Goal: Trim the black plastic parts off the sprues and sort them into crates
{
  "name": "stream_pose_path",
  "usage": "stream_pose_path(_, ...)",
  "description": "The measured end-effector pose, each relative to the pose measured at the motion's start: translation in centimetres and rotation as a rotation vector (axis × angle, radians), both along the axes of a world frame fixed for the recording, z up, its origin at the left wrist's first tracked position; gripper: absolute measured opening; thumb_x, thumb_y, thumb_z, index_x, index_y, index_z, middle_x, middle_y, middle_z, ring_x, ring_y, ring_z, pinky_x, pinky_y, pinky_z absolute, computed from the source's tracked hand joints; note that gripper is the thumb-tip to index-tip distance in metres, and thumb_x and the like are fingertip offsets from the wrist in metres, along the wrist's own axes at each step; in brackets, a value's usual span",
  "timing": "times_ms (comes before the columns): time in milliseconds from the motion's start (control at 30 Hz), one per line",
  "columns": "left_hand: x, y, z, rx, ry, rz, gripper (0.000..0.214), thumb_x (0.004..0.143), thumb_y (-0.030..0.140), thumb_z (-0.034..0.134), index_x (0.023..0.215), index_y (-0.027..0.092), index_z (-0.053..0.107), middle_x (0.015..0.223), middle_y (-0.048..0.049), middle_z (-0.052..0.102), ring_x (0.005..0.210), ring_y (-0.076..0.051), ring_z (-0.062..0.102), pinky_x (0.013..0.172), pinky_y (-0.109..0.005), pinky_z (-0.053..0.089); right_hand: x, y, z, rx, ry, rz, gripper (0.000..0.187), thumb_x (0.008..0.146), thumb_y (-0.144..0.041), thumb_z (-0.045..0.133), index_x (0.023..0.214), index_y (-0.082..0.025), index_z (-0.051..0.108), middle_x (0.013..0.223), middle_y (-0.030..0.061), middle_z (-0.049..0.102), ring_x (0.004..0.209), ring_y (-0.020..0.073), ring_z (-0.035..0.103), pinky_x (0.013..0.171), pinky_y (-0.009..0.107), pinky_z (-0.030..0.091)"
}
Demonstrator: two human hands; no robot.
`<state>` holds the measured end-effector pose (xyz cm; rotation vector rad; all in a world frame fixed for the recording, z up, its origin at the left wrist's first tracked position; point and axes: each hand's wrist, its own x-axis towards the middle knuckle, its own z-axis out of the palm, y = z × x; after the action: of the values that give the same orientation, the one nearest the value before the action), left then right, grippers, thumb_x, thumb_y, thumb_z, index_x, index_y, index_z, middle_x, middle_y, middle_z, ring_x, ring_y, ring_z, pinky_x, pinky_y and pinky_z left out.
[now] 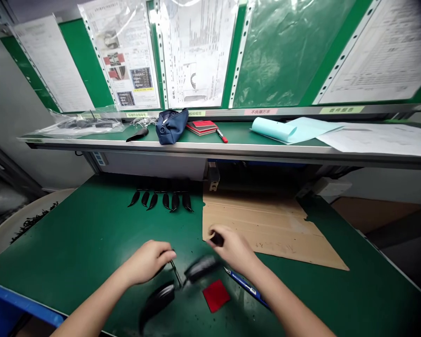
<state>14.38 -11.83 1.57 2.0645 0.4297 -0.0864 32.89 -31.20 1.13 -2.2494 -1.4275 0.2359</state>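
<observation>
My left hand (150, 261) is closed, thumb and forefinger pinching a thin black stem (176, 272). Below it hangs a glossy, curved black piece (157, 302); whether it is joined to the stem I cannot tell. A second curved black piece (201, 268), smeared by motion, lies between the hands. My right hand (233, 248) is curled around a dark object (216, 238), of which only an end shows. Just beneath the right wrist, a blue pen-like tool (247, 286) with a pointed tip rests on the green tabletop, near a red square pad (216, 296).
Several black curved pieces (166, 201) stand in a row at the back. Flat cardboard (263, 224) covers the back right. Above runs a shelf (196, 147) with a blue pouch (171, 126), red pads (201, 127) and papers (382, 138). A round bin (0, 229) stands left.
</observation>
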Motion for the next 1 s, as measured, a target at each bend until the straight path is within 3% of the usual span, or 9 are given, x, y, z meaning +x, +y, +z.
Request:
stream_pose_path(67,-0.4,-0.2,-1.6,-0.051,-0.023,0.178,0.042,0.087,0.058,0.040,0.066,0.021,0.039,0.059,0.0058,0.030,0.055,-0.012,0.025,0.054,-0.027,0.018,-0.3,-0.3,-0.7,0.078,0.068,-0.212,0.024,0.092,-0.036,0.040,0.098,-0.022,0.058,0.096,0.0069,0.066,0.085,0.0211,0.061,0.069,0.030,0.044)
stream_pose_path(133,-0.7,-1.2,-3.3,-0.154,-0.037,0.300,0.040,0.086,0.058,0.042,0.069,0.022,0.037,0.060,0.0071,0.027,0.055,-0.011,0.024,0.054,-0.026,0.020,-1.7,-0.2,-1.9,0.138,0.182,-0.303,0.026,0.089,-0.043,0.048,0.102,-0.023,0.058,0.102,0.0065,0.065,0.092,0.0219,0.061,0.076,0.031,0.046)
stream_pose_path(267,-0.8,-4.7,-5.7,-0.422,-0.043,0.449,0.038,0.086,0.058,0.042,0.077,0.022,0.038,0.060,0.0074,0.035,0.055,-0.010,0.035,0.057,-0.023,0.031,-5.0,0.5,-4.7,0.019,0.284,-0.166,0.043,0.079,-0.040,0.063,0.119,-0.025,0.056,0.116,0.0069,0.063,0.107,0.0252,0.058,0.087,0.034,0.044)
stream_pose_path(467,-1.7,-7.7,-6.2,-0.916,0.035,0.638,0.038,0.084,0.056,0.050,0.088,0.018,0.046,0.084,-0.0057,0.059,0.071,-0.012,0.057,0.069,-0.025,0.043,-6.1,0.6,-6.3,-0.128,0.214,-0.054,0.041,0.082,-0.032,0.059,0.122,-0.024,0.052,0.105,0.0075,0.068,0.096,0.0233,0.064,0.077,0.028,0.043)
stream_pose_path(533,-2.1,-6.9,-6.2,-0.797,0.051,0.602,0.040,0.083,0.058,0.049,0.085,0.018,0.049,0.080,-0.0056,0.059,0.070,-0.014,0.057,0.065,-0.025,0.042,-6.0,0.8,-6.4,-0.155,0.144,-0.017,0.036,0.084,-0.031,0.057,0.119,-0.026,0.052,0.104,0.0054,0.067,0.093,0.0215,0.064,0.073,0.027,0.042)
stream_pose_path(633,-2.4,-4.4,-6.4,-0.359,0.012,0.552,0.041,0.079,0.060,0.053,0.071,0.021,0.044,0.060,0.0031,0.046,0.056,-0.013,0.045,0.055,-0.025,0.030,-6.1,1.5,-6.8,-0.201,0.074,0.027,0.026,0.082,-0.034,0.060,0.107,-0.027,0.056,0.097,0.0025,0.068,0.087,0.0222,0.063,0.068,0.027,0.041)
stream_pose_path(767,-2.9,-1.3,-6.3,-0.056,-0.043,0.632,0.037,0.080,0.056,0.053,0.070,0.023,0.040,0.056,0.0071,0.031,0.052,-0.013,0.029,0.055,-0.026,0.017,-7.0,2.8,-7.8,-0.264,0.032,0.114,0.032,0.064,-0.035,0.077,0.090,-0.023,0.062,0.086,0.0034,0.067,0.084,0.0266,0.062,0.074,0.033,0.041)
stream_pose_path(900,-3.7,-0.1,-5.6,0.060,-0.013,0.582,0.037,0.087,0.056,0.037,0.070,0.023,0.036,0.059,0.0065,0.028,0.055,-0.014,0.029,0.056,-0.026,0.017,-7.4,2.7,-7.4,-0.193,-0.051,0.122,0.072,0.044,-0.046,0.088,0.107,-0.024,0.059,0.104,0.0072,0.060,0.099,0.0316,0.055,0.084,0.041,0.042)
stream_pose_path(1000,-4.1,-0.6,-4.1,0.039,0.042,0.428,0.037,0.083,0.053,0.047,0.066,0.022,0.040,0.060,0.0057,0.036,0.057,-0.014,0.033,0.056,-0.026,0.020,-7.0,2.0,-5.6,-0.017,-0.228,0.114,0.055,0.068,-0.033,0.076,0.117,-0.025,0.052,0.125,0.0109,0.051,0.120,0.0338,0.042,0.098,0.047,0.032)
